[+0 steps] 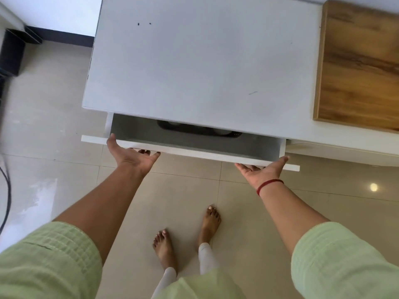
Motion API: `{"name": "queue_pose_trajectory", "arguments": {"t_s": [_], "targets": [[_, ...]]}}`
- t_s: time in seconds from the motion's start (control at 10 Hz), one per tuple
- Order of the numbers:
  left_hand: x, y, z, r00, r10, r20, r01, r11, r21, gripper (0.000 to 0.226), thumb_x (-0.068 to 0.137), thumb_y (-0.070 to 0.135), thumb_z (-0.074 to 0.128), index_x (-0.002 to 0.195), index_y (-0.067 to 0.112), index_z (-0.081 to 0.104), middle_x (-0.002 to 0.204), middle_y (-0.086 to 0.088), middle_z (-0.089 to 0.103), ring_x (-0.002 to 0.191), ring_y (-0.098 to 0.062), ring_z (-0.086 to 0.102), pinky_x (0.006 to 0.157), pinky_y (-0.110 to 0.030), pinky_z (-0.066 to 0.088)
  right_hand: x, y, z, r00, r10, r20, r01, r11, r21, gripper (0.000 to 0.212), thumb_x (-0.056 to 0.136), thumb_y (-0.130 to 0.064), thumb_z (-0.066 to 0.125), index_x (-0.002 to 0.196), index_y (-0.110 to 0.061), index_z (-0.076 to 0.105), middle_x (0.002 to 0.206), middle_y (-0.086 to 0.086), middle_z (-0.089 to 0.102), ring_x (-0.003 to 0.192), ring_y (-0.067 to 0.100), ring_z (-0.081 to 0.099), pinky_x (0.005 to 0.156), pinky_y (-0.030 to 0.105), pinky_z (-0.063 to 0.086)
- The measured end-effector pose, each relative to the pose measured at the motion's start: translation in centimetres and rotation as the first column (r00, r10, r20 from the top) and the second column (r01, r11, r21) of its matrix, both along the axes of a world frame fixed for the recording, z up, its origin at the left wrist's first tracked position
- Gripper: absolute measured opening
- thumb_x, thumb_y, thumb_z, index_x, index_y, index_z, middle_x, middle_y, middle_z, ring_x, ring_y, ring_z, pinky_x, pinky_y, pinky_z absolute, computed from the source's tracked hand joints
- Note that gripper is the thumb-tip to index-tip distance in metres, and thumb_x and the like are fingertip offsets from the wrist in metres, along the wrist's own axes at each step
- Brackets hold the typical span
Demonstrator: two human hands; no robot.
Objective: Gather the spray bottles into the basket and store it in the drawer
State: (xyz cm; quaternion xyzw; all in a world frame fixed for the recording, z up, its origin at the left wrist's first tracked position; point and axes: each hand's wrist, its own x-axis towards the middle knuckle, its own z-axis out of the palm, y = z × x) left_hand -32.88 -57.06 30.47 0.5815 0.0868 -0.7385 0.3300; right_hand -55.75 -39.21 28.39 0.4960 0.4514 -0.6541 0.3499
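Observation:
A white drawer (pixel 194 153) stands partly open under the white cabinet top (pixel 200 67). Inside it, mostly hidden beneath the top, I see the rim of a dark basket (pixel 198 128) with pale rounded shapes in it; I cannot tell whether these are the spray bottles. My left hand (pixel 131 157) rests against the drawer front near its left end, thumb over the top edge and fingers under it. My right hand (pixel 262 171) lies palm up against the drawer front near its right end, thumb raised, fingers spread.
A wooden panel (pixel 358 67) lies on the cabinet to the right. Beige floor tiles (pixel 185 190) and my bare feet (pixel 185 236) are below the drawer. A black object (pixel 11 52) and a dark cable (pixel 7 190) sit at the far left.

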Motion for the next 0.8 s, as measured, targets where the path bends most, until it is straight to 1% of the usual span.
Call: {"name": "queue_pose_trajectory", "arguments": {"t_s": [0.1, 0.2, 0.3, 0.4, 0.5, 0.6, 0.7, 0.8], "targets": [[-1.3, -0.7, 0.0, 1.000, 0.012, 0.014, -0.012, 0.999, -0.039, 0.088, 0.085, 0.064, 0.040, 0.154, 0.021, 0.007, 0.159, -0.015, 0.013, 0.147, -0.032, 0.019, 0.115, -0.056, 0.027, -1.2, -1.5, 0.2, 0.999, 0.006, -0.045, -0.007, 1.000, -0.015, 0.096, 0.074, -0.081, 0.038, 0.151, -0.031, 0.009, 0.156, 0.015, 0.020, 0.139, 0.045, 0.027, 0.102, 0.066, 0.036], [-2.5, -0.5, -0.2, 0.999, 0.010, -0.034, -0.013, 0.996, -0.083, 0.085, 0.086, 0.065, 0.038, 0.153, 0.019, 0.013, 0.157, -0.016, 0.021, 0.143, -0.033, 0.028, 0.112, -0.055, 0.032, -2.2, -2.8, 0.4, 0.997, -0.008, -0.079, 0.003, 0.998, -0.061, 0.097, 0.073, -0.084, 0.033, 0.151, -0.033, 0.005, 0.157, 0.015, 0.015, 0.139, 0.047, 0.024, 0.103, 0.067, 0.033], [-3.7, -0.3, -0.5, 0.998, -0.010, -0.069, 0.003, 0.994, -0.111, 0.085, 0.085, 0.067, 0.036, 0.150, 0.013, 0.023, 0.148, -0.016, 0.034, 0.138, -0.031, 0.037, 0.111, -0.053, 0.035, -3.1, -3.5, 0.3, 0.995, -0.013, -0.100, 0.002, 0.994, -0.105, 0.098, 0.073, -0.084, 0.032, 0.151, -0.030, 0.009, 0.156, 0.016, 0.017, 0.135, 0.052, 0.028, 0.103, 0.067, 0.033], [-4.7, -0.1, -0.5, 0.994, -0.037, -0.099, 0.023, 0.990, -0.138, 0.084, 0.084, 0.068, 0.033, 0.141, 0.007, 0.040, 0.135, -0.012, 0.050, 0.129, -0.028, 0.049, 0.110, -0.049, 0.037, -3.7, -3.5, 0.4, 0.990, 0.045, -0.133, -0.061, 0.990, -0.125, 0.096, 0.074, -0.084, 0.029, 0.149, -0.025, 0.019, 0.153, 0.017, 0.027, 0.131, 0.051, 0.037, 0.104, 0.062, 0.033], [-5.2, 0.0, -0.5, 0.993, -0.058, -0.108, 0.040, 0.987, -0.157, 0.084, 0.084, 0.069, 0.032, 0.136, 0.004, 0.044, 0.132, -0.008, 0.055, 0.127, -0.028, 0.051, 0.112, -0.045, 0.035, -4.2, -2.9, 0.5, 0.969, 0.172, -0.177, -0.191, 0.977, -0.098, 0.097, 0.075, -0.084, 0.026, 0.149, -0.023, 0.020, 0.151, 0.016, 0.032, 0.128, 0.045, 0.044, 0.105, 0.057, 0.034], [-4.9, 0.4, -0.2, 0.990, -0.114, -0.079, 0.100, 0.983, -0.157, 0.084, 0.085, 0.068, 0.031, 0.138, 0.004, 0.043, 0.140, -0.008, 0.050, 0.134, -0.029, 0.043, 0.115, -0.044, 0.031, -4.1, -1.5, 0.9, 0.945, 0.255, -0.206, -0.273, 0.960, -0.062, 0.095, 0.075, -0.084, 0.026, 0.149, -0.025, 0.020, 0.151, 0.014, 0.034, 0.132, 0.041, 0.041, 0.107, 0.055, 0.031], [-4.6, 1.0, 1.0, 0.987, -0.145, -0.069, 0.135, 0.982, -0.131, 0.084, 0.086, 0.066, 0.033, 0.142, 0.004, 0.038, 0.149, -0.012, 0.040, 0.141, -0.030, 0.035, 0.118, -0.045, 0.026, -3.4, -0.2, 2.3, 0.935, 0.297, -0.194, -0.312, 0.949, -0.053, 0.093, 0.075, -0.084, 0.025, 0.149, -0.027, 0.021, 0.151, 0.014, 0.036, 0.134, 0.040, 0.039, 0.108, 0.056, 0.029], [-4.2, 2.0, 3.8, 0.985, -0.154, -0.073, 0.144, 0.982, -0.124, 0.081, 0.086, 0.064, 0.035, 0.141, 0.004, 0.040, 0.149, -0.012, 0.041, 0.141, -0.029, 0.036, 0.117, -0.044, 0.025, -1.8, 0.7, 5.2, 0.883, 0.431, -0.184, -0.441, 0.897, -0.017, 0.091, 0.077, -0.083, 0.023, 0.148, -0.026, 0.024, 0.149, 0.014, 0.039, 0.134, 0.040, 0.039, 0.108, 0.056, 0.029]]}}
